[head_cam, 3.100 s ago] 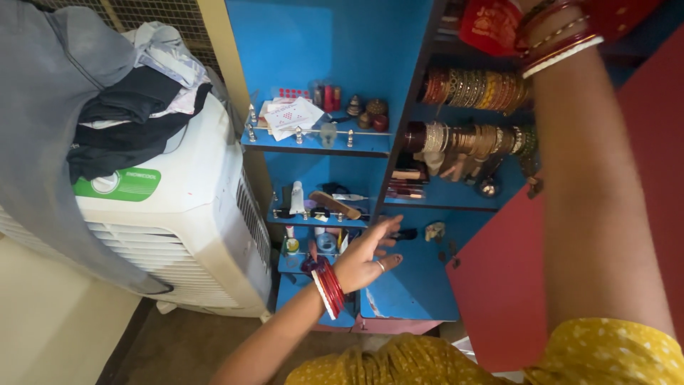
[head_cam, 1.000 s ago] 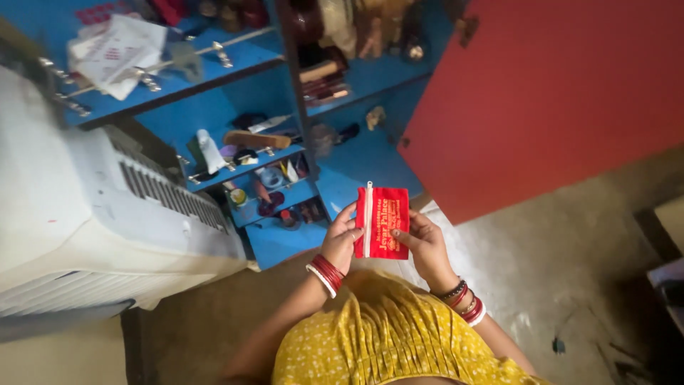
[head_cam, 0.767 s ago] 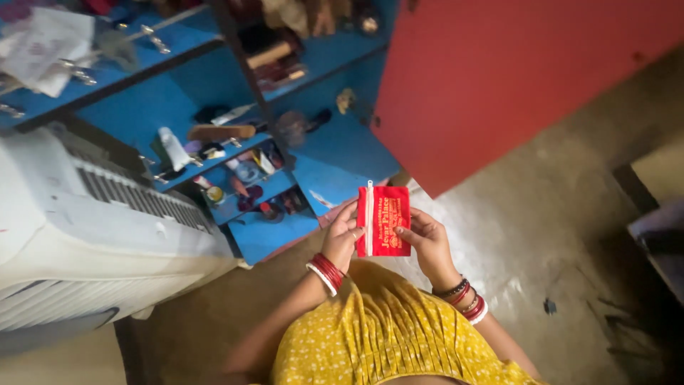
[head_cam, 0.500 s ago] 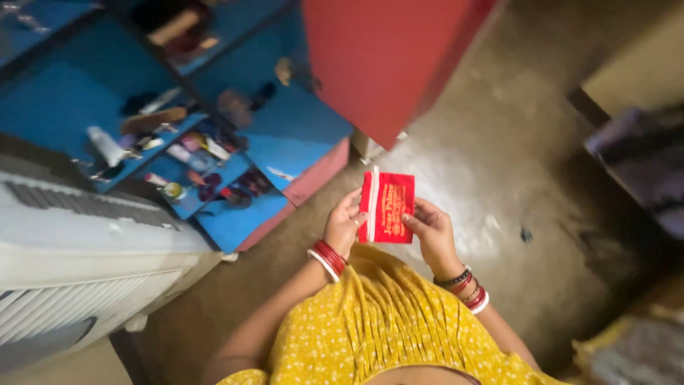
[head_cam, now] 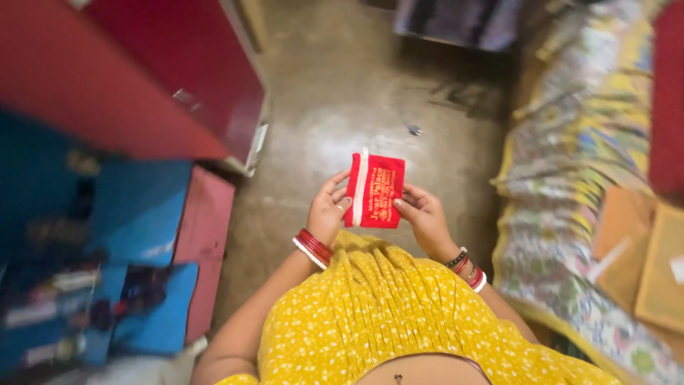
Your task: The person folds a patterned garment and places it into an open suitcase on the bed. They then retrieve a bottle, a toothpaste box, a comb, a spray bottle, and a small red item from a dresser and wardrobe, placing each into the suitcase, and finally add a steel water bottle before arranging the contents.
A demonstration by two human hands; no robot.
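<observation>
A small red fabric pouch (head_cam: 375,189) with a white zip along its left edge and gold print is held upright in front of my yellow dress. My left hand (head_cam: 328,209) grips the pouch's left side by the zip, red bangles on the wrist. My right hand (head_cam: 423,218) holds the right side, thumb on its face, with red and white bangles on the wrist. The pouch's zip looks closed.
A blue cupboard (head_cam: 135,214) with shelves of small items stands at the left, its red door (head_cam: 121,78) swung open. A patterned cloth (head_cam: 570,178) covers a bed at the right, with brown envelopes (head_cam: 641,249) on it. Bare concrete floor (head_cam: 370,93) lies ahead.
The view has swung right, away from the cupboard and white cooler toward the floor and bed. Both hands keep hold of the red pouch, which stays upright before me.
</observation>
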